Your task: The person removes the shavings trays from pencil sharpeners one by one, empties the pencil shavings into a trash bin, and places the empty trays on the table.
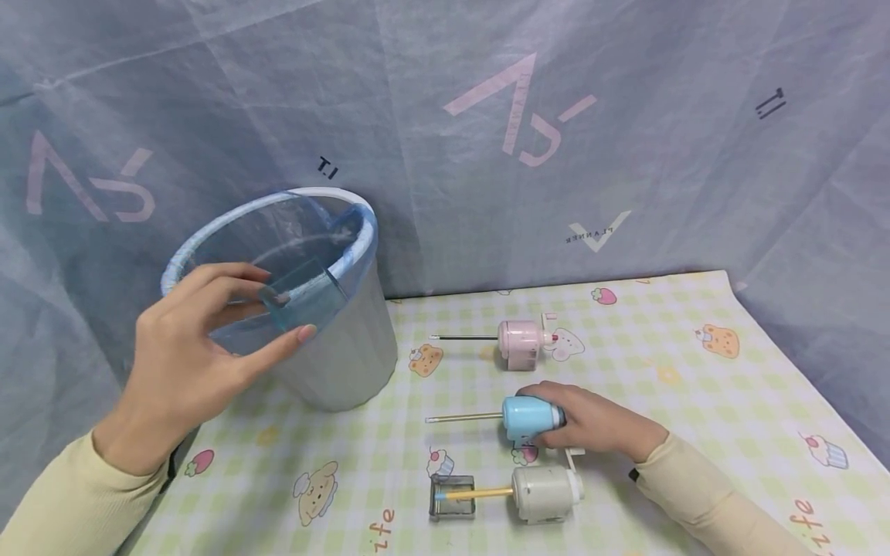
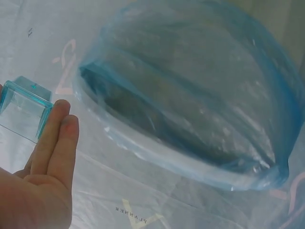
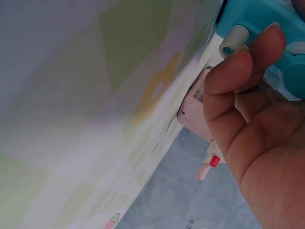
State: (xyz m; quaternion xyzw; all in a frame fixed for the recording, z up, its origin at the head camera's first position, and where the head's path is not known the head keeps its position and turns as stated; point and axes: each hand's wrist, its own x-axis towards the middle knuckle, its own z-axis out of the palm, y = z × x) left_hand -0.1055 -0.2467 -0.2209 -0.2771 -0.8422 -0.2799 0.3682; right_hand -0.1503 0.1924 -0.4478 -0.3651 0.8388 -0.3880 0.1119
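My left hand [image 1: 184,340] pinches a clear blue shavings drawer [image 1: 309,297] between thumb and fingers, over the near rim of the bin [image 1: 341,347]. In the left wrist view, the drawer [image 2: 26,107] sits at the fingertips, beside the bin's blue liner [image 2: 200,86]. My right hand [image 1: 594,417] holds a light blue crank pencil sharpener [image 1: 528,417] on the table, fingers curled at its crank end. A pencil [image 1: 462,418] sticks out of the sharpener to the left. In the right wrist view, the fingers overlap the blue sharpener's back [image 3: 259,16].
Behind the blue sharpener stands a pink one [image 1: 520,340] with a dark pencil. Nearer the front is a grey sharpener [image 1: 545,494] with a yellow pencil [image 1: 490,493] above a smoky clear drawer [image 1: 455,510]. A printed checked cloth [image 1: 695,432] covers the table; a grey curtain hangs behind.
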